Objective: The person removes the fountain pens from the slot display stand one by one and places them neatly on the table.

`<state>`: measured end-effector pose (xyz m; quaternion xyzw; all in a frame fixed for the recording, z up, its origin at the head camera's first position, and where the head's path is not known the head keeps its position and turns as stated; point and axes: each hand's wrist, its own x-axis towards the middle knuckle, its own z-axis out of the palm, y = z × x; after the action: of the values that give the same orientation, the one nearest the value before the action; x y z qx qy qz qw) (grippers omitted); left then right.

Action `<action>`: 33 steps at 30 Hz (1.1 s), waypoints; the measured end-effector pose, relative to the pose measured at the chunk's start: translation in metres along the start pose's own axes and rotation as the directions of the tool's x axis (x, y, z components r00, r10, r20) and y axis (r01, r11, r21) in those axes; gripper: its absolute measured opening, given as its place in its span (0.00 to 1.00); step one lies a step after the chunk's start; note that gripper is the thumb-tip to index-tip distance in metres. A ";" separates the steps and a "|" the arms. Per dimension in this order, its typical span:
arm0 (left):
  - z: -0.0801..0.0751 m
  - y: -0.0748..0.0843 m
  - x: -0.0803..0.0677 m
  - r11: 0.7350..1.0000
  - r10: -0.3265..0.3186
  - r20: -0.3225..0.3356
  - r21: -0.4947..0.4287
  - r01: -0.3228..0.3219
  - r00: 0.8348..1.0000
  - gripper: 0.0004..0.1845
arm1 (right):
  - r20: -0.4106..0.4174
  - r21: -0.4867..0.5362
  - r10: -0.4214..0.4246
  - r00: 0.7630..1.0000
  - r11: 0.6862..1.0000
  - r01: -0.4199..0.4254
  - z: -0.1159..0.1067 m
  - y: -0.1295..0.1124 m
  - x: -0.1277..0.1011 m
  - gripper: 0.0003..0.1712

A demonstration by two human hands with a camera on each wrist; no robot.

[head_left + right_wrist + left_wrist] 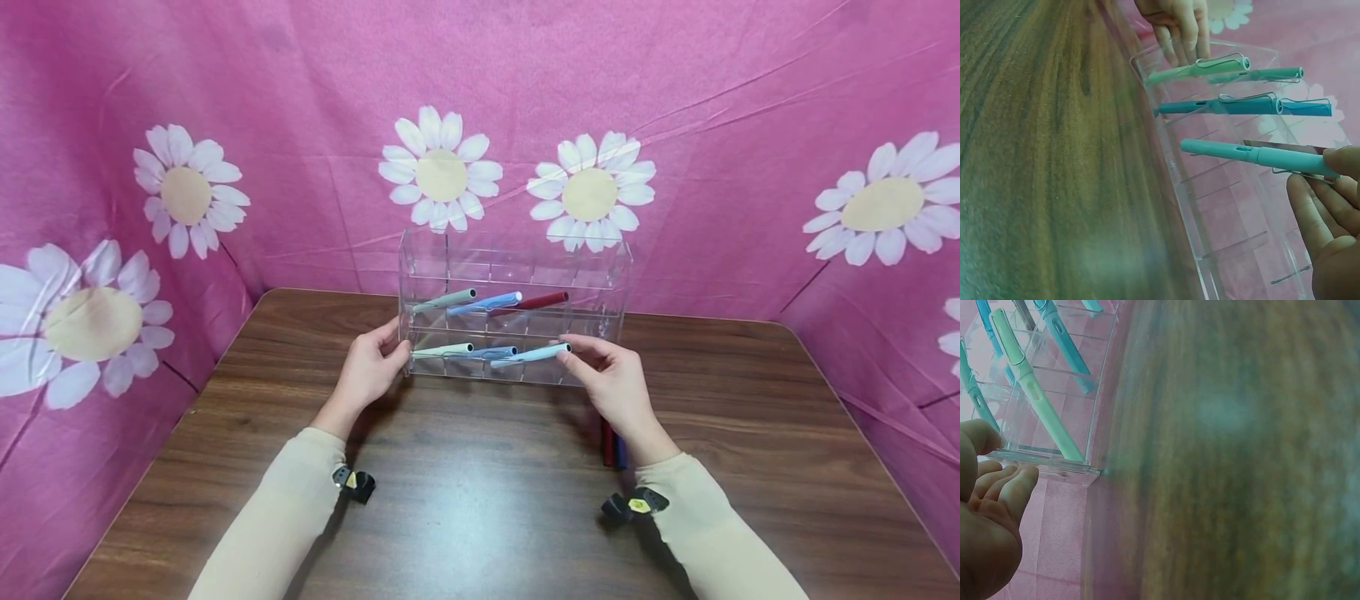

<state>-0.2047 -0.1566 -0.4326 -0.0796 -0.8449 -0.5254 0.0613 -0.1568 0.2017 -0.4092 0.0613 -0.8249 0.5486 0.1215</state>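
A clear tiered pen rack (405, 267) stands on the table. My left hand (369, 367) grips its left side wall, thumb in front and fingers along the outside. My right hand (617, 379) pinches a light blue pen (1222, 150) by its capped end, at the lower tier. The pen slants over the rack; whether it touches the tier I cannot tell. Left of it on that tier lie a pale green pen (1035, 394) and a blue pen (1210, 106). On the tier above lie a green pen (450, 299), a lighter blue pen (487, 304) and a dark red pen (542, 301).
On the wooden table (450, 517), a dark red pen (607, 442) and a dark blue pen (620, 452) lie partly hidden by my right wrist. A pink cloth (315, 125) with white flowers hangs behind the rack and along both sides.
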 end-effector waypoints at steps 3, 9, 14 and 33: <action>0.000 -0.001 0.000 1.000 -0.006 0.003 -0.004 0.006 1.000 0.28 | -0.019 0.024 -0.007 1.000 1.000 0.008 -0.002 -0.002 -0.001 0.15; 0.001 0.000 0.001 1.000 -0.019 0.013 0.001 0.019 1.000 0.27 | -0.056 0.139 -0.022 0.998 0.990 0.029 -0.005 -0.007 0.000 0.16; 0.001 0.000 0.003 1.000 -0.021 0.026 0.005 0.021 0.999 0.28 | -0.103 0.201 -0.029 0.994 0.978 0.049 -0.009 -0.013 0.002 0.16; -0.001 -0.001 0.001 1.000 -0.015 0.017 -0.001 0.015 1.000 0.28 | -0.202 0.331 -0.016 0.979 0.940 0.083 -0.029 -0.029 0.005 0.16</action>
<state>-0.2061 -0.1574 -0.4325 -0.0779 -0.8457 -0.5255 0.0502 -0.1508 0.2176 -0.3715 0.0475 -0.7009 0.6819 0.2037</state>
